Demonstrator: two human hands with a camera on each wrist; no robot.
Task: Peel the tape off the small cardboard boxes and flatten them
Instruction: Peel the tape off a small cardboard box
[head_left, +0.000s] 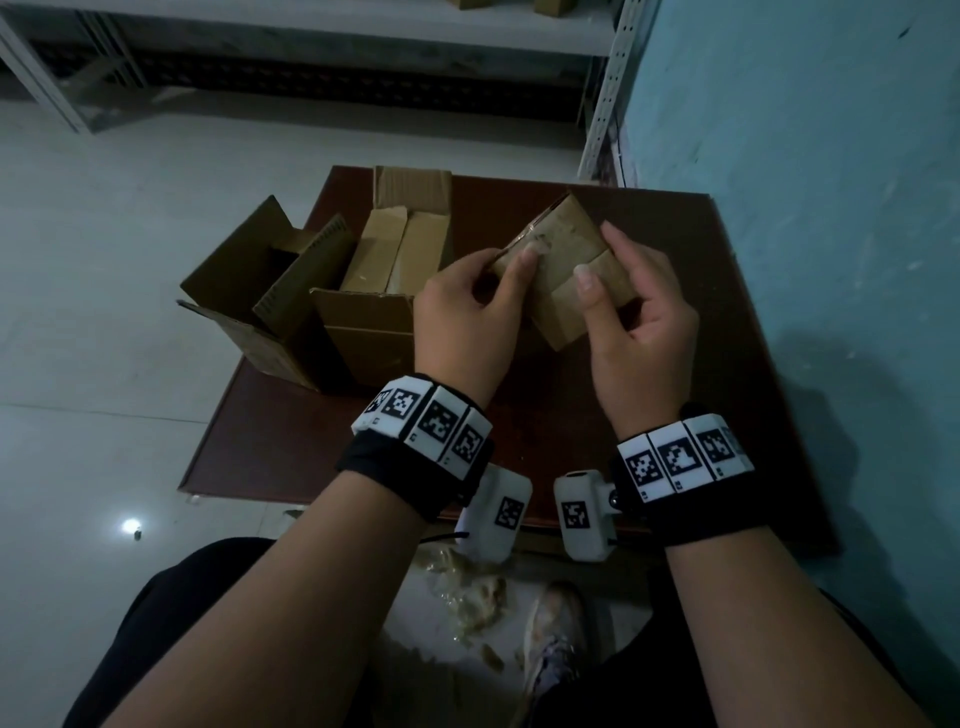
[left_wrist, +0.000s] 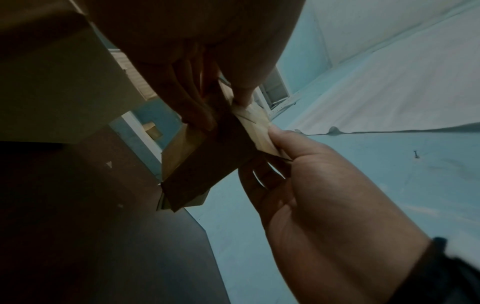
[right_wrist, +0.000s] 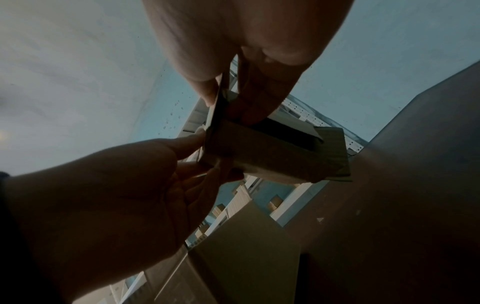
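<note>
I hold a small brown cardboard box (head_left: 563, 260) above the table between both hands, tilted. My left hand (head_left: 501, 275) pinches its left edge, and the thumb lies on a shiny strip of clear tape (head_left: 535, 240) at that edge. My right hand (head_left: 597, 254) grips the right side, thumb on the top face by the flap seam, fingers behind. In the left wrist view the box (left_wrist: 207, 156) hangs between the left fingers (left_wrist: 197, 98) and the right hand (left_wrist: 311, 185). From the right wrist view the box (right_wrist: 272, 152) shows one dark, open end.
A large open carton (head_left: 363, 322) on the brown table (head_left: 571, 426) holds flattened boxes (head_left: 395, 249). A second open carton (head_left: 249, 301) overhangs the table's left edge. A blue wall (head_left: 831, 260) stands close on the right. Tape scraps (head_left: 467, 587) lie on the floor by my shoe (head_left: 550, 634).
</note>
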